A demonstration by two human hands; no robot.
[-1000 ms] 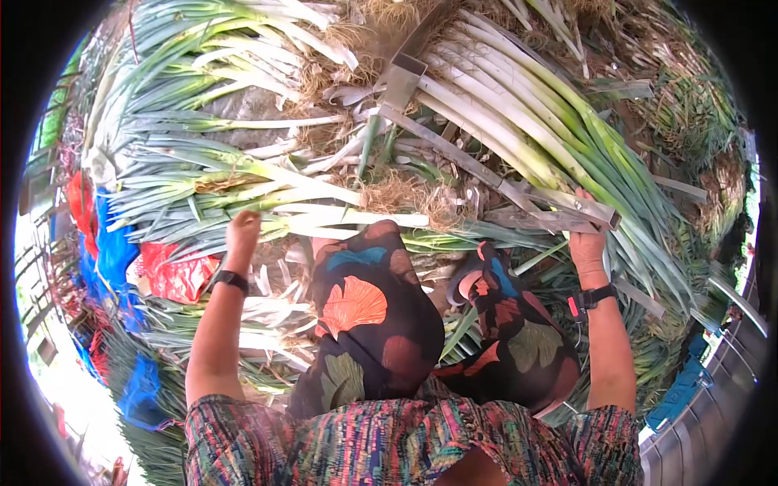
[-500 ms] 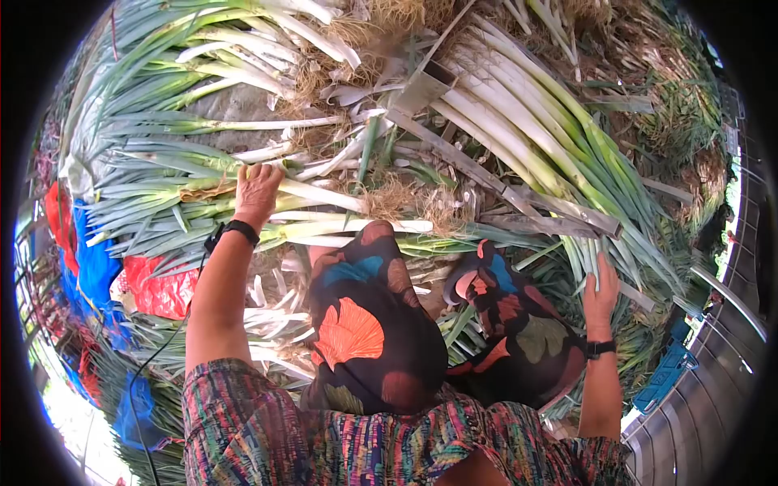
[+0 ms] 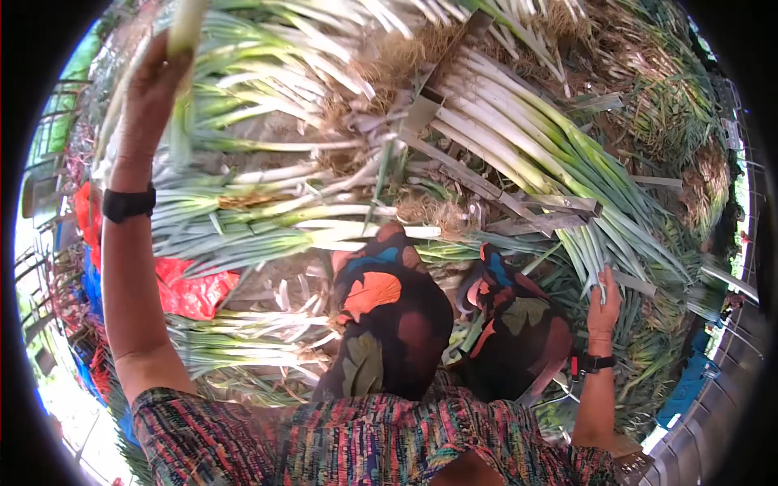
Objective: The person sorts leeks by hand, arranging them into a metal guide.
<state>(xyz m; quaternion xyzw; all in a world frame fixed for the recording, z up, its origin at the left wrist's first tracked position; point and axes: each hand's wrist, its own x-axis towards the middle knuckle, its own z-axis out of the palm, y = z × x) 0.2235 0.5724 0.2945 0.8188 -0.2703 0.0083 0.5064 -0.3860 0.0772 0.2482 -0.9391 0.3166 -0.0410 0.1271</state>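
Observation:
My left hand is raised at the upper left, its fingers closed around a leek that is smeared by motion. My right hand lies at the lower right with its fingers stretched out, touching the green leaf ends of a leek bundle. That bundle rests in a metal frame, white stalks at the top and leaves toward my right hand. Below my left hand, loose leeks are spread with their leaves to the left and their roots to the right.
More leeks are heaped at the upper left. A red plastic bag lies beyond my left forearm. A rooty leek pile rises at the upper right, and a blue crate stands at the lower right. My knees are in the middle.
My left hand has moved from the loose leeks up and to the left and now has a leek in it. My right hand has stayed by the bundle's leaves. The view has shifted slightly.

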